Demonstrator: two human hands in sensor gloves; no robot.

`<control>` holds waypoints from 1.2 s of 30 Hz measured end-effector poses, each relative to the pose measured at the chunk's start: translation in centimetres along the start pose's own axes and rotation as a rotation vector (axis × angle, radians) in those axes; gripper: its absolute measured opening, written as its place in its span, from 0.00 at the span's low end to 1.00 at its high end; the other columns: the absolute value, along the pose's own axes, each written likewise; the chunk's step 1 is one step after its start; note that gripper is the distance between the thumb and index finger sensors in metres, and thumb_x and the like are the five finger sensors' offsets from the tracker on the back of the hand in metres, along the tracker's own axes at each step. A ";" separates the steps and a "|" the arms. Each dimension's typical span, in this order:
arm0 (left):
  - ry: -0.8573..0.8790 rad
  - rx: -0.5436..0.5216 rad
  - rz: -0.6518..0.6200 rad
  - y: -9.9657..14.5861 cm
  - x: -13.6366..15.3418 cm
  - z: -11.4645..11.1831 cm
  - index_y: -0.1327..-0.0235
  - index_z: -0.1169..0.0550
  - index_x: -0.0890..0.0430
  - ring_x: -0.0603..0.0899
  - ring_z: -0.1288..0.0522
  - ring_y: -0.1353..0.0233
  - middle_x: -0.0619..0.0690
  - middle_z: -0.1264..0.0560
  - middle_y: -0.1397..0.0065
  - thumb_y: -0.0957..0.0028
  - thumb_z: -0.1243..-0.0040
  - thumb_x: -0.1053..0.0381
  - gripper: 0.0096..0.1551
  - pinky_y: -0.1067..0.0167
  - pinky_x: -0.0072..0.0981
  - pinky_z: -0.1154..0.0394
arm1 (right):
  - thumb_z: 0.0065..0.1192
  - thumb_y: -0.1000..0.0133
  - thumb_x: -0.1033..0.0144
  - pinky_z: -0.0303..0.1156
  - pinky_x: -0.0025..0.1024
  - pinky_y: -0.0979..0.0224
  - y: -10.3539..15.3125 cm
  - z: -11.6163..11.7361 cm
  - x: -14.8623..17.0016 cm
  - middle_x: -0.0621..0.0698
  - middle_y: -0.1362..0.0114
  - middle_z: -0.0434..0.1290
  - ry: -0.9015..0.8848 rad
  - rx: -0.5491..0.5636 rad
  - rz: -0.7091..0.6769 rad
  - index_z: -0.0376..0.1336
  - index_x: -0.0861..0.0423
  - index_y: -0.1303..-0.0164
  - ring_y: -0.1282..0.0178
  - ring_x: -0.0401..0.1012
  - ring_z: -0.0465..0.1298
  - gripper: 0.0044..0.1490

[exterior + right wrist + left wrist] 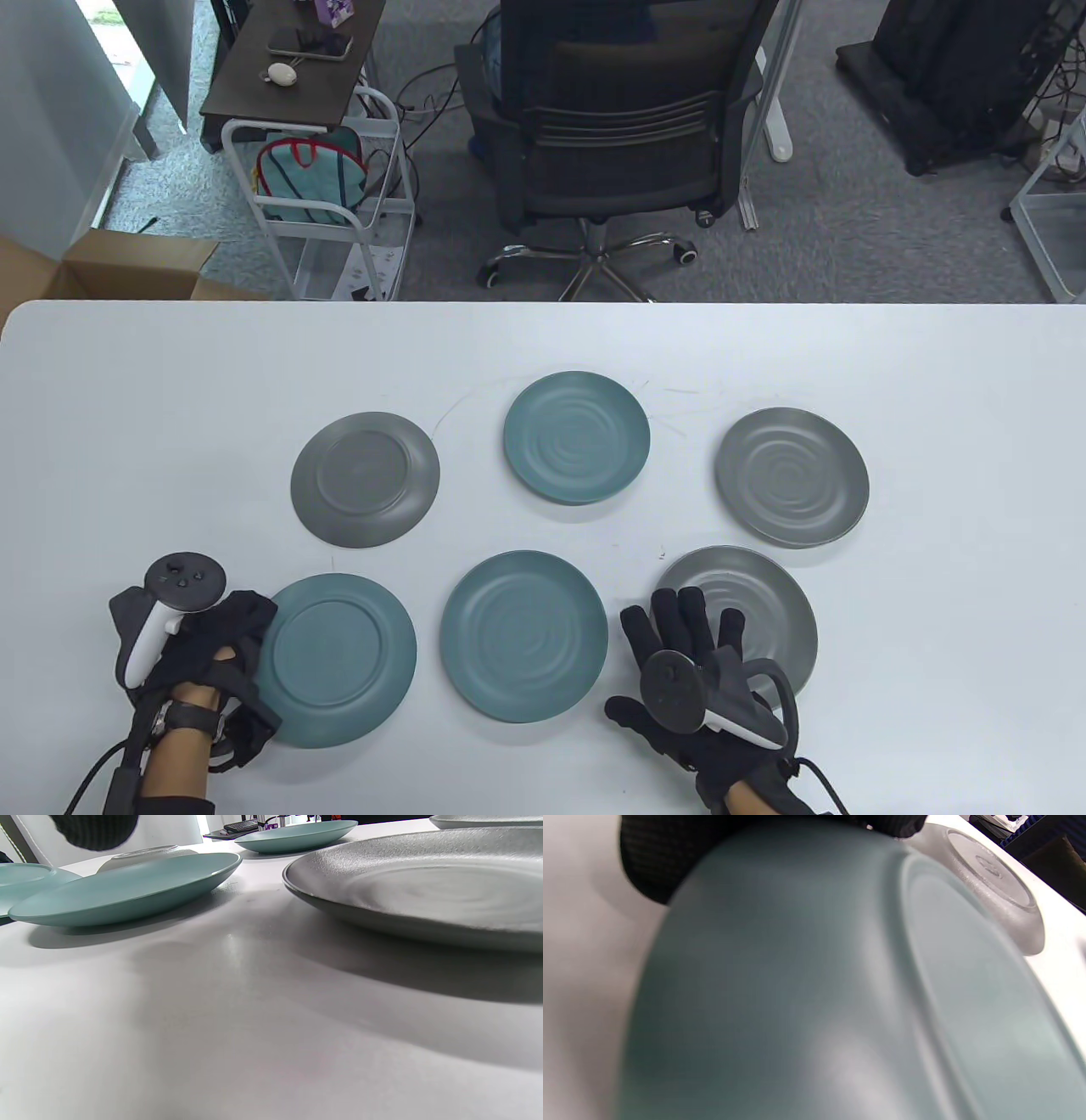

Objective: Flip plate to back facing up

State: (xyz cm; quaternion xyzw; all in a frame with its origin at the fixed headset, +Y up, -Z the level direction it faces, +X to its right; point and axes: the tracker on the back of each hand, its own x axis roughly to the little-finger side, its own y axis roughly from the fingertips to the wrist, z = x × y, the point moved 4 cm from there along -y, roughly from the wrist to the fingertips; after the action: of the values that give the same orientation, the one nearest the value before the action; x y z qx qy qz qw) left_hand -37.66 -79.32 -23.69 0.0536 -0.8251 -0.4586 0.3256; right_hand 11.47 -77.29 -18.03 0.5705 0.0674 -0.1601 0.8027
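Note:
Six plates lie on the white table [933, 382]. The front-left teal plate [335, 660] lies back up; my left hand [246, 645] holds its left rim. In the left wrist view this plate [797, 984] fills the frame, with my gloved fingers [653, 866] behind its rim. The front-right grey plate [755, 607] lies face up. My right hand [653, 654] is open, its spread fingers resting over that plate's left edge. In the right wrist view this plate [424, 891] is close on the right.
The back-left grey plate [365, 480] lies back up. The back-middle teal plate [577, 437], the back-right grey plate [792, 475] and the front-middle teal plate [523, 635] lie face up. An office chair [619, 127] stands beyond the far edge.

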 end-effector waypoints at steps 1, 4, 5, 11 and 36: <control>-0.017 -0.011 0.000 0.0 -0.1 0.0 0.27 0.28 0.61 0.60 0.12 0.52 0.54 0.21 0.38 0.38 0.55 0.45 0.32 0.58 0.42 0.16 | 0.49 0.44 0.34 0.26 0.71 0.25 0.0 0.0 0.0 0.65 0.13 0.31 0.001 -0.001 0.000 0.31 0.54 0.15 0.15 0.62 0.30 0.60; -0.064 -0.031 0.008 0.1 -0.4 0.1 0.27 0.28 0.61 0.60 0.12 0.52 0.54 0.21 0.38 0.38 0.55 0.45 0.32 0.58 0.41 0.16 | 0.49 0.45 0.34 0.26 0.71 0.25 0.0 0.0 -0.1 0.65 0.13 0.31 0.002 -0.002 -0.001 0.31 0.54 0.15 0.15 0.62 0.30 0.60; -0.071 -0.037 0.011 0.1 -0.4 0.1 0.27 0.28 0.61 0.60 0.12 0.52 0.54 0.21 0.38 0.38 0.55 0.45 0.32 0.58 0.41 0.16 | 0.49 0.44 0.34 0.26 0.71 0.25 0.0 0.0 -0.1 0.65 0.13 0.31 0.003 -0.002 -0.001 0.31 0.54 0.15 0.15 0.62 0.30 0.60; -0.104 -0.056 0.022 0.1 -0.6 0.1 0.28 0.27 0.61 0.60 0.12 0.53 0.54 0.21 0.39 0.38 0.55 0.44 0.32 0.59 0.41 0.16 | 0.49 0.44 0.34 0.26 0.71 0.25 0.0 0.0 -0.1 0.65 0.13 0.31 0.004 -0.003 -0.003 0.31 0.54 0.15 0.15 0.62 0.30 0.60; -0.317 -0.161 0.053 0.6 -2.2 -0.2 0.29 0.27 0.61 0.60 0.12 0.53 0.54 0.21 0.39 0.38 0.56 0.44 0.32 0.60 0.41 0.17 | 0.49 0.45 0.34 0.26 0.71 0.25 0.1 0.1 -0.3 0.65 0.13 0.31 0.010 0.001 -0.008 0.31 0.54 0.15 0.15 0.62 0.30 0.60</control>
State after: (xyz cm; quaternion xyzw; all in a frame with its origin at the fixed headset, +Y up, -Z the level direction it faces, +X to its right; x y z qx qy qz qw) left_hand -35.71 -78.22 -24.24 -0.0675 -0.8279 -0.5172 0.2064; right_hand 11.19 -77.31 -17.87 0.5712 0.0739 -0.1604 0.8016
